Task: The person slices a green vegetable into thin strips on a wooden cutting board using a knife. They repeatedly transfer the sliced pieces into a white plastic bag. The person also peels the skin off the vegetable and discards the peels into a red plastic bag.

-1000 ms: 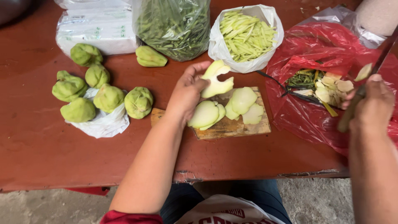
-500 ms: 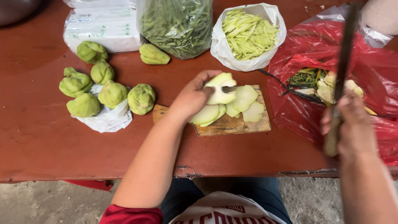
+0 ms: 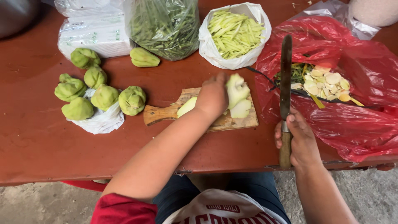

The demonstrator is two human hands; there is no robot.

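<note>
Fingers, left hand: curled over the stack of peeled chayote slices on the wooden cutting board; fingertips hidden behind the knuckles, so I cannot tell how tightly they pinch.
Fingers, right hand: wrapped closed round the wooden handle of the long knife, blade pointing toward the far edge of the bench, well apart from the board.
Slices: on the board near the middle of the bench, closer to its near edge; one pale slice shows left of the wrist.
Doing it well: I'd say square the stack flat, tuck the fingertips back, and bring the blade down beside the knuckles, not over them.
Around: whole green chayotes toward the left edge on a white bag; a white bag of cut strips at the far edge; a red bag of peelings at the right edge.
</note>
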